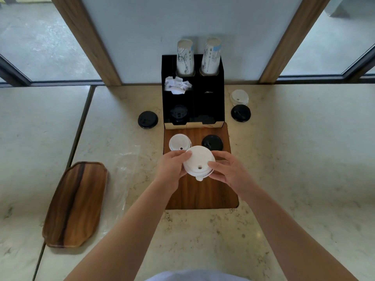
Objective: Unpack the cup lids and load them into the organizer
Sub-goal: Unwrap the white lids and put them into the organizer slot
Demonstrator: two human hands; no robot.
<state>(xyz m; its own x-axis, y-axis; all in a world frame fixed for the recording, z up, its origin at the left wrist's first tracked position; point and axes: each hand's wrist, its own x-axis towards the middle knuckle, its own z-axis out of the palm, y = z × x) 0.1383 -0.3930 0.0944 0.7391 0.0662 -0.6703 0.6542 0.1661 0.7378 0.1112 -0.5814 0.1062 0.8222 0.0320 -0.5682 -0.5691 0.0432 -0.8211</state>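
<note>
Over the wooden board [199, 191] at desk centre, we hold a stack of white lids [198, 163] between both hands. Left hand [172, 169]: fingers curled around the stack's left rim, thumb on the top edge. Right hand [225, 169]: fingers half closed on the right rim, thumb resting on the top face near the sip hole. Both hands are grasping it; the stack is lifted and tilted toward us, clear of the board as far as we can tell.

On the board behind the hands: a second white lid stack [179, 142] on the left, a black lid [212, 142] on the right, well apart from each other. The white one sits just beyond our left fingers.

Black organizer [209, 102] stands at the board's far edge. Two paper cup stacks [185, 57] stick up from its rear slots, white packets [178, 85] fill the left middle bin, and black lids [179, 114] sit in the front left compartment. Front right compartment is too dark to read.

Loose on the marble desk [294, 159]: one black lid [148, 120] left of the organizer; on its right a white lid [239, 97] with another black lid [240, 113] just in front of it. Clear plastic wrapper [123, 171] lies left of the board, with a wooden tray [76, 204] beyond it.
</note>
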